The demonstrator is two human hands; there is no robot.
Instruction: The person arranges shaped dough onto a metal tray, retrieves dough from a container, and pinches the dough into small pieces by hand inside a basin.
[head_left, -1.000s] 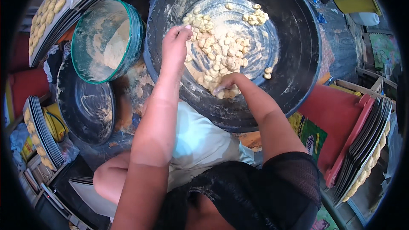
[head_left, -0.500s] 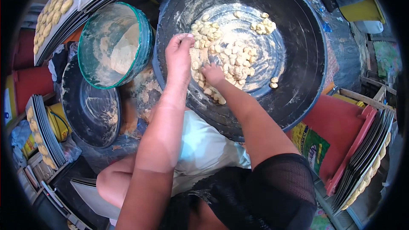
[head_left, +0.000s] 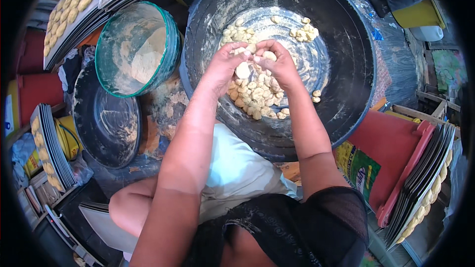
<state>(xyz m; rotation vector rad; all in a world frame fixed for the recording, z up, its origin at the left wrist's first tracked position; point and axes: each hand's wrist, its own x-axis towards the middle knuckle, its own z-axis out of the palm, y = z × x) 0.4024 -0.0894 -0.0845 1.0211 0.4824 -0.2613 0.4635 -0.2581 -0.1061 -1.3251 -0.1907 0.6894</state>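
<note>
Over the big black round basin (head_left: 346, 59), my left hand (head_left: 230, 59) and my right hand (head_left: 274, 62) meet with curled fingers pinched on small pale dough pieces, their fingertips nearly touching. The pieces are partly hidden by the fingers. Beneath and around my hands, several floury dough pieces (head_left: 255, 94) lie heaped on the basin's bottom, with a smaller clump (head_left: 304, 32) toward the back right and a few pieces (head_left: 315, 96) apart at the right.
Left of the basin sit a green-rimmed bowl of flour (head_left: 136, 24) and a smaller black basin (head_left: 101, 133). Stacked trays with shaped dough stand at back left (head_left: 64, 10), lower left (head_left: 49, 143) and right (head_left: 425, 188), beside a red bin (head_left: 381, 153).
My right hand has risen from the dough heap at the basin's bottom to meet my left hand. My left hand has turned inward and moved slightly right; both now pinch dough together.
</note>
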